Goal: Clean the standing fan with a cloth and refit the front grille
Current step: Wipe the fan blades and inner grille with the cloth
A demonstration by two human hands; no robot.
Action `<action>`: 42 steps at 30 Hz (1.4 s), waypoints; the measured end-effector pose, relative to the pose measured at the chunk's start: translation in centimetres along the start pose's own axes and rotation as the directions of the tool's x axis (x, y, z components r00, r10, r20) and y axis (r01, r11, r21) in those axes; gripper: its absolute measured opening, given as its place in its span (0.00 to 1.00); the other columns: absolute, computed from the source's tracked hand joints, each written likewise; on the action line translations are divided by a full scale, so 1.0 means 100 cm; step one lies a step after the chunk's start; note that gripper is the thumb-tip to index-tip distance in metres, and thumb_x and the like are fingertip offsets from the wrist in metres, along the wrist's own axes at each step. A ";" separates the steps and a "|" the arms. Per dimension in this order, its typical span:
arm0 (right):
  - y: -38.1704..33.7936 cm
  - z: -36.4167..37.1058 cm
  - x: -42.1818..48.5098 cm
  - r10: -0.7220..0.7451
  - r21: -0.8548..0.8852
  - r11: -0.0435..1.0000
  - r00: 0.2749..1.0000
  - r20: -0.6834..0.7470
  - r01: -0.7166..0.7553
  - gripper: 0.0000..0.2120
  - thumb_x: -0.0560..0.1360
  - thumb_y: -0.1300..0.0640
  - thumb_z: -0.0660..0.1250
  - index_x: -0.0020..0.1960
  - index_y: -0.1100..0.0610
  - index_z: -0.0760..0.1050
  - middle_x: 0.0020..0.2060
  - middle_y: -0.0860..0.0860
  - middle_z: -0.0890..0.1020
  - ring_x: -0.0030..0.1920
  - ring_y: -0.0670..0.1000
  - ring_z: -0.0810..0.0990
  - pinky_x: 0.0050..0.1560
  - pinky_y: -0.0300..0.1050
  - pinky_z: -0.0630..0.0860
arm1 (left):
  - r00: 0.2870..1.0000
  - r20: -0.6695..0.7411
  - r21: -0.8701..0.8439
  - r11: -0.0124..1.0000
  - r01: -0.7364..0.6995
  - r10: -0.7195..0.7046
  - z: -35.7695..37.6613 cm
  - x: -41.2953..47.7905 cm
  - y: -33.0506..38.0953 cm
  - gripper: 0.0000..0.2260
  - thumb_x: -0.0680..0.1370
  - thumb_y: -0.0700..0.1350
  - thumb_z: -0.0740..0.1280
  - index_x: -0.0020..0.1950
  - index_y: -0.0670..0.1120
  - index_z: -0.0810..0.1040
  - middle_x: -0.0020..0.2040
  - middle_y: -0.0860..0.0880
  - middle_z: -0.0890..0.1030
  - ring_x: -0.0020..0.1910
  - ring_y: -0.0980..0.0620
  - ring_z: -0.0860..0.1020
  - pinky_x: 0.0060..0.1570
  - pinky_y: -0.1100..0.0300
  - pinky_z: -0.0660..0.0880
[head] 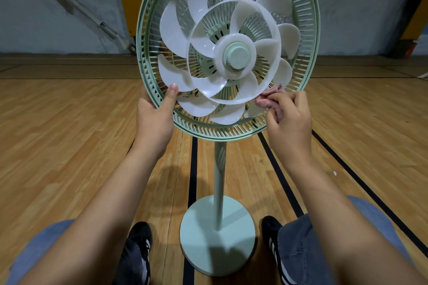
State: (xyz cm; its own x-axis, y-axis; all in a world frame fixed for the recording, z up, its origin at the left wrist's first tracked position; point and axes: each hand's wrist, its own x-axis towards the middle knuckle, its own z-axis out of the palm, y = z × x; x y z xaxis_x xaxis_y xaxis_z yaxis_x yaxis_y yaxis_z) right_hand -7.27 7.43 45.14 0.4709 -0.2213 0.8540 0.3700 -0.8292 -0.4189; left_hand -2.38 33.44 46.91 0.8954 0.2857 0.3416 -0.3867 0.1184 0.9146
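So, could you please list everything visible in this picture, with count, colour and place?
rear grille: one, pale green, on the fan head, front uncovered
blades: one translucent white set, inside the rear grille
hub cap: one, pale green, centre of the blades
pole: one, pale green, below the fan head
base: one, round, pale green, on the floor between the shoes
cloth: one, pinkish, at the lower right blades
floor: wooden, with black lines
shoes: two, black with white stripes
left hand: grips the grille's lower left rim
right hand: holds the cloth
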 end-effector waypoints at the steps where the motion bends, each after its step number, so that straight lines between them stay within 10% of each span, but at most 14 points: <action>1: 0.000 0.000 0.000 0.006 -0.005 1.000 1.000 -0.002 -0.006 0.12 0.78 0.65 0.69 0.58 0.53 0.82 0.53 0.46 0.72 0.54 0.50 0.77 0.52 0.51 0.80 | 1.000 0.001 -0.001 1.000 -0.001 0.001 0.000 0.000 0.001 0.08 0.82 0.56 0.73 0.56 0.58 0.76 0.47 0.70 0.84 0.47 0.68 0.84 0.38 0.76 0.77; 17: -0.004 0.022 -0.015 0.019 -0.198 0.978 0.926 0.377 0.061 0.06 0.77 0.57 0.67 0.52 0.52 0.80 0.46 0.48 0.72 0.52 0.54 0.72 0.57 0.56 0.73 | 0.999 0.053 0.003 1.000 -0.003 0.003 -0.002 0.005 -0.004 0.10 0.82 0.51 0.74 0.60 0.56 0.76 0.51 0.65 0.86 0.50 0.65 0.85 0.42 0.74 0.79; 29: 0.001 0.005 -0.007 0.159 -0.142 0.980 0.981 0.114 -0.142 0.07 0.78 0.59 0.68 0.55 0.54 0.80 0.49 0.49 0.71 0.51 0.55 0.77 0.40 0.59 0.80 | 0.995 0.101 0.086 0.996 -0.034 0.025 -0.005 0.006 -0.009 0.13 0.79 0.46 0.78 0.59 0.53 0.77 0.51 0.62 0.87 0.49 0.61 0.87 0.42 0.70 0.81; 36: -0.008 0.001 -0.009 0.067 0.000 0.998 0.995 -0.080 -0.067 0.07 0.76 0.62 0.67 0.53 0.55 0.79 0.51 0.50 0.74 0.43 0.46 0.75 0.37 0.51 0.78 | 0.982 0.186 0.106 0.993 -0.060 0.040 -0.008 0.007 -0.008 0.20 0.78 0.42 0.78 0.68 0.45 0.80 0.58 0.52 0.88 0.58 0.52 0.87 0.61 0.49 0.82; 42: -0.008 0.006 -0.012 -0.007 -0.018 1.000 0.998 0.067 0.008 0.10 0.76 0.64 0.69 0.56 0.57 0.81 0.50 0.50 0.71 0.44 0.53 0.76 0.34 0.54 0.79 | 0.980 0.200 0.115 0.993 -0.027 0.003 -0.008 0.009 -0.008 0.24 0.75 0.43 0.81 0.70 0.45 0.79 0.58 0.52 0.88 0.57 0.52 0.87 0.61 0.50 0.83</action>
State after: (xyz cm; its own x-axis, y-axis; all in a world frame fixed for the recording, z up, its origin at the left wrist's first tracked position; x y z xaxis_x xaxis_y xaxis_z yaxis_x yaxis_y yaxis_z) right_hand -7.66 8.65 44.28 0.5213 -0.1807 0.8340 0.3593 -0.8400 -0.4066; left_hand -1.46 34.41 46.34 0.9202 0.0904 0.3808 -0.3824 0.0005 0.9240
